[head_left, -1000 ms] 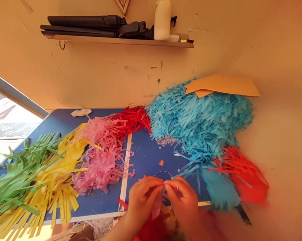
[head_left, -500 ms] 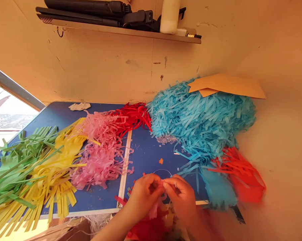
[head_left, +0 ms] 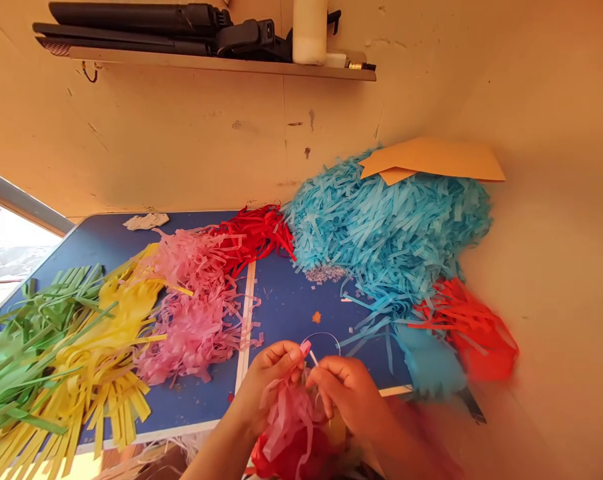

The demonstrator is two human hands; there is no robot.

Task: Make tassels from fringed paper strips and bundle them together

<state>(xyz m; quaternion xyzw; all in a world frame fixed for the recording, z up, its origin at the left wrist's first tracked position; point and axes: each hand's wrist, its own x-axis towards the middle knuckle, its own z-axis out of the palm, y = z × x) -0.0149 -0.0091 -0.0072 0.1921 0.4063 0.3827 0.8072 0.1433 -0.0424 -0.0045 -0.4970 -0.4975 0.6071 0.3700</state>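
at the far left of the blue table (head_left: 201,400) lies a spread of green paper strips (head_left: 26,333), and just beside it a heap of yellow paper strips (head_left: 101,360) that hangs over the near edge. next come the pink paper strips (head_left: 191,313) in a ruffled pile, touching a smaller bunch of red paper strips (head_left: 254,233) toward the wall. a crumpled white scrap (head_left: 145,221) sits near the table's far edge.

near the front edge, the left hand (head_left: 269,377) is pinched shut on the top of a pink paper tassel (head_left: 289,417), whose strips hang down over red paper below it. the right hand (head_left: 344,390) is right against the left, its fingertips closed on a thin white stick (head_left: 313,358) that meets the tassel's top. a thin wire loop (head_left: 326,335) lies on the table just behind the two hands.

further right a large mound of light blue paper strips (head_left: 391,227) rises against the wall, with tan card sheets (head_left: 431,160) resting on top, and orange-red paper strips (head_left: 471,330) beside its near end. on the wall shelf (head_left: 221,63) above stand a white bottle (head_left: 310,30) and black folded gear (head_left: 146,27).
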